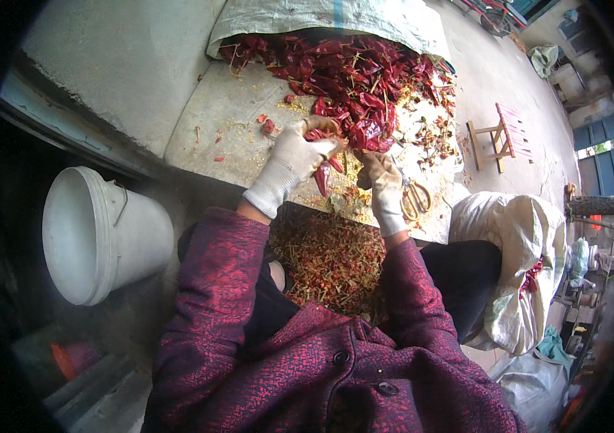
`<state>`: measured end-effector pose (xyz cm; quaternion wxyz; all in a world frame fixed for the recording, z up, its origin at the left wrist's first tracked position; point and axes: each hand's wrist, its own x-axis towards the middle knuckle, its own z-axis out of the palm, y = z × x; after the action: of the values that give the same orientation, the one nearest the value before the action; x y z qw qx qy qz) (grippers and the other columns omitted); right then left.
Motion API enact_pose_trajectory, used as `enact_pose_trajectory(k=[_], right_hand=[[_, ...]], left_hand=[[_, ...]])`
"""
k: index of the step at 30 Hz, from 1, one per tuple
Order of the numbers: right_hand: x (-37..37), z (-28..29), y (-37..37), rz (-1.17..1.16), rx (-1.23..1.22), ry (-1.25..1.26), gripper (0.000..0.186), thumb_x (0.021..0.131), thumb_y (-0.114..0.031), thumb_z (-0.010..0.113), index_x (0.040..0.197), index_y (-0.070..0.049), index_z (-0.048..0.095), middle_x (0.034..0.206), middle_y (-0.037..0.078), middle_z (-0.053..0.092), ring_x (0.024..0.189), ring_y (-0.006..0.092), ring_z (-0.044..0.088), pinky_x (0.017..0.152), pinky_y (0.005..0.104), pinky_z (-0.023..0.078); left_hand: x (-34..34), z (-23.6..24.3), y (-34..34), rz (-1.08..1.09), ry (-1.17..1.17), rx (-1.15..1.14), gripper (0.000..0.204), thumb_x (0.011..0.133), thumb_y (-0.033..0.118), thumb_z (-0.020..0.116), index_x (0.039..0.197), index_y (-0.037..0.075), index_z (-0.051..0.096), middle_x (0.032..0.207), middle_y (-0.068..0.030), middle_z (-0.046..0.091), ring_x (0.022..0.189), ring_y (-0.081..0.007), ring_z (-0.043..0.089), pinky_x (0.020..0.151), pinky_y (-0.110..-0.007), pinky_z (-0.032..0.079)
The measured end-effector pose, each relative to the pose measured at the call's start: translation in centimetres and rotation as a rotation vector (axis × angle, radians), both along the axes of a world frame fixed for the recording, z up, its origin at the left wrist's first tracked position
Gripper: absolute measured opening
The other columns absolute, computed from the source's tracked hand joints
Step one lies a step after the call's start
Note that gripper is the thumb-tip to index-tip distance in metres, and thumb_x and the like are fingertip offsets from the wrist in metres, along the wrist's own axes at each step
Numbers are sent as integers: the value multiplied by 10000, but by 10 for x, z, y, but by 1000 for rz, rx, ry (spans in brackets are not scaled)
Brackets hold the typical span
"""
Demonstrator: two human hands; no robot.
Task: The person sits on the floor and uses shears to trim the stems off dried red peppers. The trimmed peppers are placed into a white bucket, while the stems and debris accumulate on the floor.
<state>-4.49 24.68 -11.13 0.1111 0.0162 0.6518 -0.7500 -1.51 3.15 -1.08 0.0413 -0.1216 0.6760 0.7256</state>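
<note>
My left hand (300, 150), in a whitish work glove, is closed around several dried red chili peppers (322, 178), whose tips hang below the fingers. Close by on the right, my right hand (382, 177), gloved too with browned fingertips, has its fingers curled together at the near edge of a heap of dried chilies (365, 79). Whatever those fingers pinch is hidden. A pair of scissors with gold-coloured handles (415, 200) lies right beside the right hand. The heap spills from the mouth of a white woven sack (278, 16) onto a pale board (209, 137).
Yellow seeds and chili scraps are scattered over the board. Cut stems (336, 256) cover the ground between my legs. At left stands a white bucket (137, 234); at right are a stuffed white sack (516, 238) and a small wooden folding stool (503, 138).
</note>
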Motion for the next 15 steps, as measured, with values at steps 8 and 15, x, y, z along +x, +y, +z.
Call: enact_pose_trajectory(k=[8, 15], right_hand=[[19, 51, -20, 175, 25, 185, 218, 1001, -104, 617, 1185, 0, 671, 931, -7, 677, 765, 69, 600, 692, 190, 492], [-1, 2, -43, -42, 913, 941, 510, 888, -54, 634, 1390, -114, 569, 830, 59, 677, 667, 150, 638, 587, 335, 545]], left_hand=[[3, 7, 13, -45, -67, 65, 334, 903, 49, 724, 1209, -14, 608, 1065, -132, 718, 887, -167, 702, 753, -249, 584], [6, 17, -40, 347, 138, 65, 316, 901, 209, 768, 1110, 5, 650, 1016, -89, 739, 877, -138, 702, 795, -264, 546]])
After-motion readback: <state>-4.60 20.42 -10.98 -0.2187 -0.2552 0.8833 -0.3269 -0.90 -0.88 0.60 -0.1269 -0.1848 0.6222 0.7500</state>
